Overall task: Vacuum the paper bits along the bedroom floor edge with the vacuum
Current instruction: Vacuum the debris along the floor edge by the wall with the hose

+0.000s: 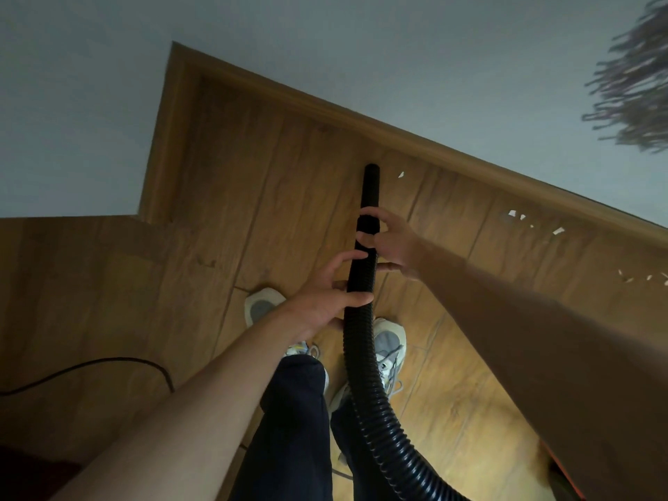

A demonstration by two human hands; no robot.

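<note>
A black ribbed vacuum hose [365, 385] rises from the lower right and ends in a smooth black nozzle [371, 186] that points at the wooden floor near the skirting board. My left hand [325, 294] grips the hose below the nozzle. My right hand [388, 242] wraps the nozzle's base just above it. One white paper bit [400, 175] lies right of the nozzle tip. More paper bits [531, 220] lie along the skirting board to the right, and further paper bits [643, 278] sit near the right edge.
A wooden skirting board [433, 146] runs diagonally under a grey wall [397, 66]. A wooden panel [65, 283] fills the left, with a black cable [108, 363] across it. My white shoes [388, 345] stand under the hose. A fringed grey thing [636, 85] hangs top right.
</note>
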